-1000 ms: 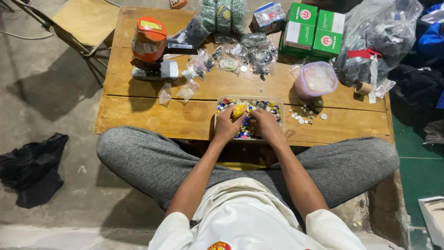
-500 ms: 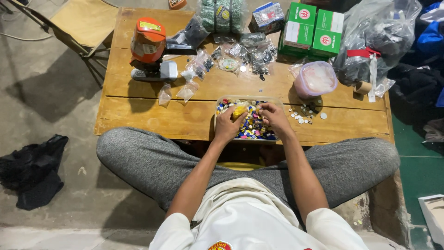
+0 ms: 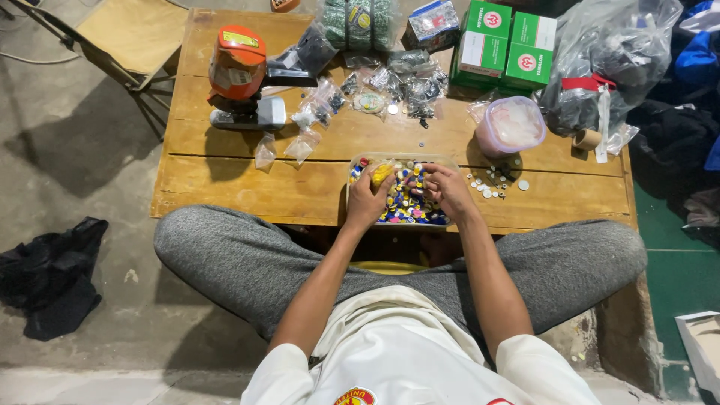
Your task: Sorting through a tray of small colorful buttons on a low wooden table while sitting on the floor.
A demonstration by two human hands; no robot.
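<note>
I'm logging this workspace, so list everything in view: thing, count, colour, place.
tray of small caps: one, clear, multicoloured contents, table front
wooden table: one, brown
orange tool: one, back left
small plastic bags: several, clear, centre
green boxes: two, back right
pink tub: one, right
loose discs: several, pale, right of tray
folding chair: one, tan, far left
black cloth: one, floor
left hand: holding yellow piece
right hand: in tray
</note>
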